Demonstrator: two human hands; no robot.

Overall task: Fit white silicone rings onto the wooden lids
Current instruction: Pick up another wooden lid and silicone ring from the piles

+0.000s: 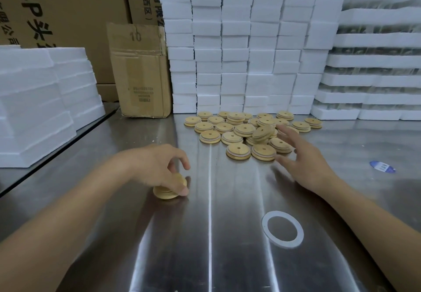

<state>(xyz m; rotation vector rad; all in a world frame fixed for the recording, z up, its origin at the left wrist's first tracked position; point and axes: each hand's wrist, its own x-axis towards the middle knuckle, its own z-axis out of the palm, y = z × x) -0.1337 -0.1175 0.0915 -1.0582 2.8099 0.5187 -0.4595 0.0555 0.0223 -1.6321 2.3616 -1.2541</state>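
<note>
My left hand (pixel 159 168) grips a round wooden lid (pixel 165 192) against the steel table (pixel 227 234), fingers curled over its top. A pile of several wooden lids (pixel 248 132), each with a centre hole, lies further back in the middle. My right hand (pixel 303 162) hovers with spread fingers at the right edge of that pile, blurred and holding nothing. One white silicone ring (pixel 282 228) lies flat on the table, near and to the right.
Stacks of white foam blocks (pixel 250 52) wall off the back, with foam trays (pixel 376 75) at right and foam slabs (pixel 38 100) at left. A cardboard box (pixel 141 70) stands behind the left hand. A blue and white label (pixel 382 167) lies at the right.
</note>
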